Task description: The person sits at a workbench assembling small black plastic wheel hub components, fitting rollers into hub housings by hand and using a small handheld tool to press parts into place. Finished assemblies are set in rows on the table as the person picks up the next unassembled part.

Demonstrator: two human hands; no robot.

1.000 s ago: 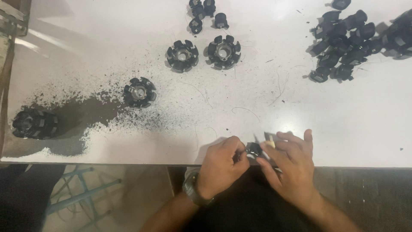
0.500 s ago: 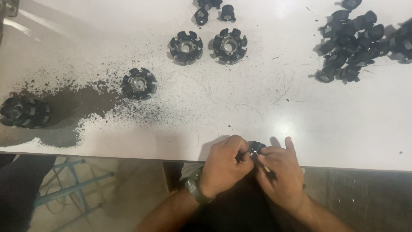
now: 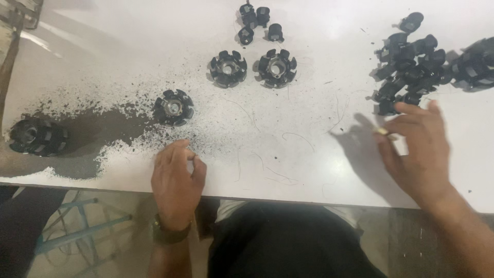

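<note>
My left hand (image 3: 176, 177) rests at the near edge of the white table (image 3: 309, 170), knuckles up and fingers curled; anything under it is hidden. It lies just below a round black toothed part (image 3: 174, 107). My right hand (image 3: 418, 149) reaches out to the right, fingertips touching the lower edge of a pile of small black parts (image 3: 406, 67). A small pale piece (image 3: 382, 132) shows pinched at its thumb; what it is I cannot tell.
Two more round toothed parts (image 3: 227, 68) (image 3: 277, 67) sit mid-table, with several small black pieces (image 3: 257, 23) behind them. A larger black part (image 3: 36, 136) lies far left in a spread of dark dust (image 3: 98, 134). Another black part (image 3: 476, 64) sits at the right edge.
Both hands were together at the table edge working a small black part. They have separated: the left moved left toward the dust, the right swung out to the pile.
</note>
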